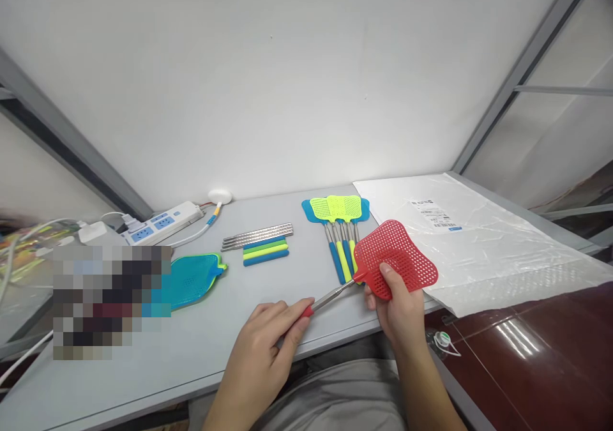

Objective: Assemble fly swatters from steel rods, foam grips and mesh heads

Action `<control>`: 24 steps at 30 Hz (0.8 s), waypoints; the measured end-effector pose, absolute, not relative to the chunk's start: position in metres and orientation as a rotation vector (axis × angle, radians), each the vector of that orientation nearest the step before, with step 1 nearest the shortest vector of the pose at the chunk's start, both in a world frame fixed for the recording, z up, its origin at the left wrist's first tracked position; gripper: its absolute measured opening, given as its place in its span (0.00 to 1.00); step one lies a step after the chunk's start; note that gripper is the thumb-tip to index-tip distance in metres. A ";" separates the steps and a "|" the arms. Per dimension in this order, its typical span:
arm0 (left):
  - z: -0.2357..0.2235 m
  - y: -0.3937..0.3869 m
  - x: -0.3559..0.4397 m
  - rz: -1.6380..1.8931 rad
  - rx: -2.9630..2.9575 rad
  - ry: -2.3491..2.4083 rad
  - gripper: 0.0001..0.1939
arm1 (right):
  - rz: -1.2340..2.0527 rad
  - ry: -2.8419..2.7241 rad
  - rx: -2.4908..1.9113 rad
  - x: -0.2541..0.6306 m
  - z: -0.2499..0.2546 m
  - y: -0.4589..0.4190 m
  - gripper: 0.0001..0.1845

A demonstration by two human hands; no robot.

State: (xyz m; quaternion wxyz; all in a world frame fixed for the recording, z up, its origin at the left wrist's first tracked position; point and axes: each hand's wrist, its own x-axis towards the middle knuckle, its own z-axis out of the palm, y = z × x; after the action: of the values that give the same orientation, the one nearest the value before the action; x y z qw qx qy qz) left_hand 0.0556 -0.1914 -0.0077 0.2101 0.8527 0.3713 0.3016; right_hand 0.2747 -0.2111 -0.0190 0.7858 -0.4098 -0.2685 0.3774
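Both my hands hold one red fly swatter (pixel 412 262) above the front edge of the table. My left hand (pixel 271 338) is closed round its red handle, most of which the fingers hide. My right hand (pixel 400 303) grips the perforated red head, thumb on top. A short metal rod joins handle and head. Just behind lie several assembled fly swatters (pixel 335 209) with yellow and blue heads. Left of these are several metal rods with blue, green and yellow handles (pixel 265 251). Farther left, loose blue and green swatter heads (pixel 191 281) lie stacked.
A white power strip (pixel 160 223) with plugs and cables lies at the back left, near a round white device (pixel 219 196). White plastic packaging (pixel 431 239) with a label covers the table's right side. A pixelated patch hides part of the left.
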 end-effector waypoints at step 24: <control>0.005 -0.212 0.045 0.822 2.413 1.018 0.13 | 1.084 -0.766 -0.958 0.274 -0.012 -0.225 0.19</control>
State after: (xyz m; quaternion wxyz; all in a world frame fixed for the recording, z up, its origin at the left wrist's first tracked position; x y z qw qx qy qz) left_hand 0.0450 -0.2122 0.0055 0.1968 0.8619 0.3636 0.2936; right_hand 0.2739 -0.2254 -0.0119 0.6835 -0.4272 -0.3415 0.4833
